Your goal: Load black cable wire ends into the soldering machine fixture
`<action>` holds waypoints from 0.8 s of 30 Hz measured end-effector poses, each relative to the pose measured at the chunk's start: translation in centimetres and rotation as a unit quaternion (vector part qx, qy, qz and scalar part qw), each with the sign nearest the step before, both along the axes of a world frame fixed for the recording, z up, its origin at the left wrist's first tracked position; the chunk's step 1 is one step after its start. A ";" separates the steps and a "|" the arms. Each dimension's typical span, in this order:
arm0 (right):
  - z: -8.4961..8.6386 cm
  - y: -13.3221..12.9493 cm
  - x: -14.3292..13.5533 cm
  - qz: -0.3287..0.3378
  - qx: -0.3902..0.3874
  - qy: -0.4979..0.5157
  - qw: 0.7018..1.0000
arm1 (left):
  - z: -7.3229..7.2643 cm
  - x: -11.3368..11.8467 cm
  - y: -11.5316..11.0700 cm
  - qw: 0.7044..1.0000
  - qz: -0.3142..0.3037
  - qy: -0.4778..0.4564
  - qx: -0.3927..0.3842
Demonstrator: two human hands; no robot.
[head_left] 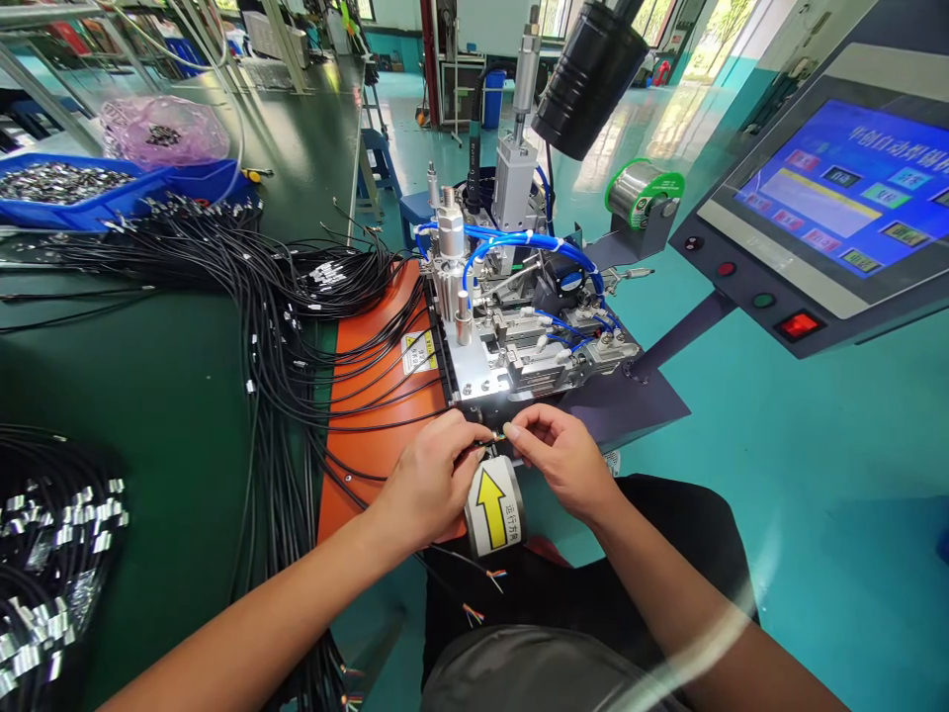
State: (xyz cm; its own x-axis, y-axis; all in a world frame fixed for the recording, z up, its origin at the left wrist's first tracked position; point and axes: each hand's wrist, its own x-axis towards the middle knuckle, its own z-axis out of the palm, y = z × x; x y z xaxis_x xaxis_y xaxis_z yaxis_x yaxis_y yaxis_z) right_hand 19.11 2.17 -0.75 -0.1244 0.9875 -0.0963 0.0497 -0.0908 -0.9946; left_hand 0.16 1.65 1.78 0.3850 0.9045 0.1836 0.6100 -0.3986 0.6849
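Observation:
My left hand (437, 473) is closed in a pinch at the front edge of the machine (481, 366), and a black cable (356, 473) runs up to it from the left. A tiny cable end with a metallic glint (498, 436) shows between my two hands. My right hand (560, 457) is closed too, thumb and forefinger together at that end; a speck of green shows at its fingertips, too small to name. Just below sits a round white-labelled roller (495, 509) with a yellow arrow. Many black cables (282, 346) drape over the orange plate (356, 396) on the left.
A control panel (845, 198) with a lit screen stands at right. Behind the machine are a green solder wire spool (644, 193) and a black lamp-like cylinder (591, 79). A blue tray (81, 213) of small metal parts and more cable bundles (59, 554) lie at left.

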 end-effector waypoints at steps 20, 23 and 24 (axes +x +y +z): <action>-1.7 0.2 -0.9 -0.073 -0.001 0.058 0.996 | 0.1 -0.2 0.3 0.999 0.009 0.019 -0.030; -2.1 0.3 -1.3 -0.092 -0.004 0.053 0.994 | 0.4 -0.3 0.4 0.999 0.006 0.022 -0.027; -2.2 0.3 -1.4 -0.096 -0.004 0.052 0.994 | 0.4 -0.3 0.4 0.999 0.004 0.020 -0.026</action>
